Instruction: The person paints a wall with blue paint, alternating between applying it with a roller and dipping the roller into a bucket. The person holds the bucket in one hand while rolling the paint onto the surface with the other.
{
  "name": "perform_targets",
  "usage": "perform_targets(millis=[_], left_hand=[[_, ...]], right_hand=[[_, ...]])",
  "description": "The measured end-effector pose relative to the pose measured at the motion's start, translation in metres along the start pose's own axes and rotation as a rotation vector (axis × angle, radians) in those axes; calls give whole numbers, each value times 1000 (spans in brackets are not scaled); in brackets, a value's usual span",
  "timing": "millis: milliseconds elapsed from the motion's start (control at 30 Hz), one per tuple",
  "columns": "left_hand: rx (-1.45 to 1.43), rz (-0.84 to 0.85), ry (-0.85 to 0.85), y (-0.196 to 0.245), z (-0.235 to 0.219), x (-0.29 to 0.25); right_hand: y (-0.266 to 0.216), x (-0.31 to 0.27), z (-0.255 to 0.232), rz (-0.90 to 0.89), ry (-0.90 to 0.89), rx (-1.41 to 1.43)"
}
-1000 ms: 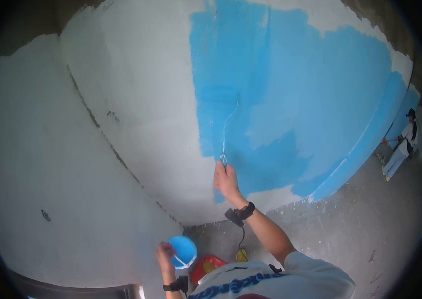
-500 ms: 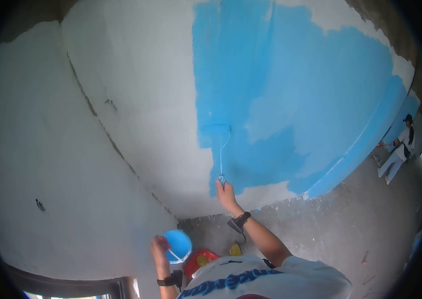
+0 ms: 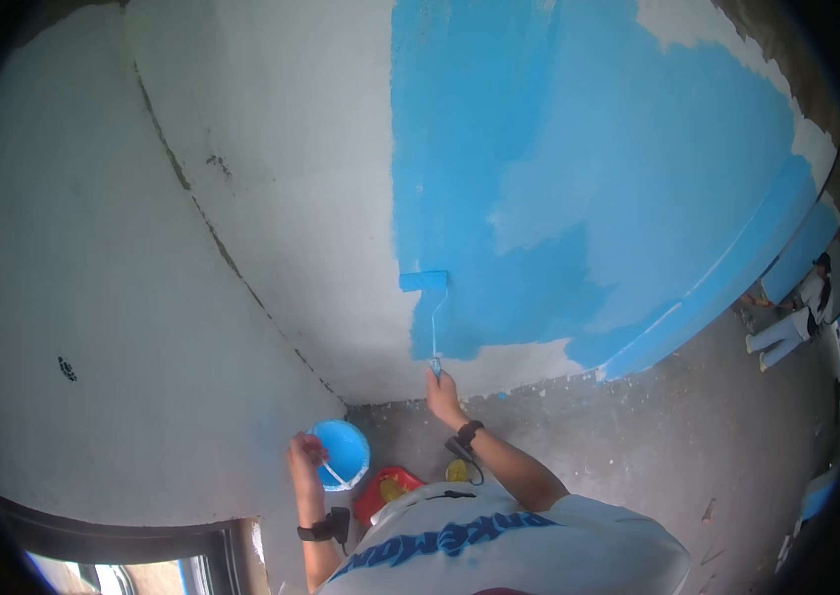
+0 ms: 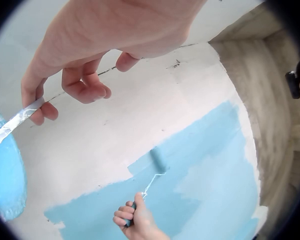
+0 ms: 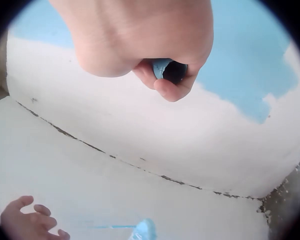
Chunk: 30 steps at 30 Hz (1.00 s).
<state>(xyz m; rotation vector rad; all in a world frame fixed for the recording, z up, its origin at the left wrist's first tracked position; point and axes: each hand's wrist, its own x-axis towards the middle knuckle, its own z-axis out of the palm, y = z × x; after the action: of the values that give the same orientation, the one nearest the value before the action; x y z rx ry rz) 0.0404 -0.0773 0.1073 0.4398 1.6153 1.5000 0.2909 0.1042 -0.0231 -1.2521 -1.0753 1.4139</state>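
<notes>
wall: white plaster, part coated blue, meets grey floor at a corner
right hand: fingers wrapped round roller handle, arm stretched out
roller: sleeve flat on wall at left edge of blue patch, low down
left hand: fingers hooked on bail of blue pail, held near wall

- You wear a white short-sleeved T-shirt with bold blue lettering across the chest.
- Your right hand has a black band at the wrist, with a small black camera unit and a thin dark cable hanging from it.
- Your left hand has a matching black strap carrying a boxy black device.
- Both forearms are bare.
</notes>
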Motion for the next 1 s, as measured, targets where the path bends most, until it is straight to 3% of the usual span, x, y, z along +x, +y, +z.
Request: perform_targets(millis=[100,233,333,400,500,600,667,733,867,933,1000], left_hand=[[8,-1,4,5,2,0],[-6,-5,-10,2,1,3],[-2,7,16,4,4,-1],[-13,37,2,3,5,1],[-8,4,0,2,4,4],[-29,48,-31,-6,0,6],[-42,43,-35,-5,0,8],[-49,44,-45,-4,-1,8],[-46,50,-18,-3,1,3],[-42,61,-17,2,5,0],[18,17,-20,7,9,-2]], right_hand=[[-61,9,17,-92,-4,-98],[-154,34,35,-278,-10,3],[-233,43,39,-237,-68,143],[-258,55,38,-322,-82,106],[-263,63,34,-312,-111,112],[-206,64,35,-435,6,-82],[-157,58,45,-334,37,-76],[-102,53,48,-515,133,-270],[-32,30,42,-444,138,-307],[-5,25,30,-277,65,-401],[19,18,20,-249,71,-408]])
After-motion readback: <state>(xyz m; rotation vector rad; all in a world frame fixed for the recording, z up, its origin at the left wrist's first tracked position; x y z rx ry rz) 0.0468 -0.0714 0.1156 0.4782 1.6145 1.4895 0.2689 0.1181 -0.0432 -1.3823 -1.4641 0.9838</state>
